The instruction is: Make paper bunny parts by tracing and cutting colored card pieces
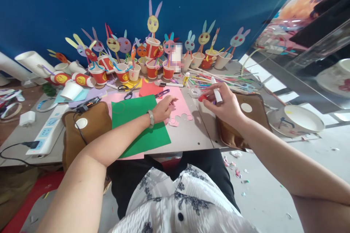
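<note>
My left hand [165, 109] rests over the right side of a green sheet [139, 127], its fingers curled above pink paper [180, 103]; whether it holds anything small is hidden. In my right hand [225, 103] a white marker [216, 90] stands between the fingers. A small red piece [202, 97] shows at the tips of its thumb and finger. The hand hangs above the left edge of a brown cushion [246, 116]. Cut-out notches mark the pink paper's lower edge, with a small pink scrap [174, 121] beside it.
Paper cups with rabbit-faced figures [152, 24] line the blue wall. Scissors [131, 93], a black marker [171, 85], a glue stick [186, 79], a tape roll [195, 93] and coloured sticks [232, 82] lie behind my hands. A power strip [49, 131] is at left, a white basin [296, 120] at right.
</note>
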`<move>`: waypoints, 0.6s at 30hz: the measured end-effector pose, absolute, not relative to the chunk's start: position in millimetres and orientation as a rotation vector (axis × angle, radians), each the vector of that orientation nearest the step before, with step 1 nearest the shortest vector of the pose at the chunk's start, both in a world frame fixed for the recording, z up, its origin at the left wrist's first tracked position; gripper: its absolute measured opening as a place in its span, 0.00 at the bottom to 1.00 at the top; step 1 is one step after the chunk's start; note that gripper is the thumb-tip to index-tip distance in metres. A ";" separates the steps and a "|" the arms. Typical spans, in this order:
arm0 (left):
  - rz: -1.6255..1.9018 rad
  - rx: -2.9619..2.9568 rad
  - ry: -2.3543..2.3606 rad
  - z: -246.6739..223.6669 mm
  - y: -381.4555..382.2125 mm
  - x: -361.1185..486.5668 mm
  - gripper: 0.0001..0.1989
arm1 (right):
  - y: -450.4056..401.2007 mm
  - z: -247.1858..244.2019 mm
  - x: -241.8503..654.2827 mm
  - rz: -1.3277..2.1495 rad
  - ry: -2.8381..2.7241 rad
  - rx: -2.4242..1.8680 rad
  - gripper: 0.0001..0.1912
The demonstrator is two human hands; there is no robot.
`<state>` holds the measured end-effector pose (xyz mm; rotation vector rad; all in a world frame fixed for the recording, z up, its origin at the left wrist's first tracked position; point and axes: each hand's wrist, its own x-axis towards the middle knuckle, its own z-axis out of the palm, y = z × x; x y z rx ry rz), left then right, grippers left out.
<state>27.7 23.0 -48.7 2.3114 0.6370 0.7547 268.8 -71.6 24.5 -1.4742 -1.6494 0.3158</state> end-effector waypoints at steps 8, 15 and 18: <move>0.778 2.368 0.816 -44.1 27.7 21.6 0.24 | -36.0 26.8 222.6 0.452 -1.674 -1.343 0.18; 0.577 2.475 1.156 -27.4 21.4 22.9 0.13 | -27.3 -18.8 206.3 0.313 -1.881 -1.316 0.15; 0.490 2.497 1.162 -23.7 18.8 23.6 0.12 | -26.3 -33.4 209.5 0.208 -1.913 -1.319 0.13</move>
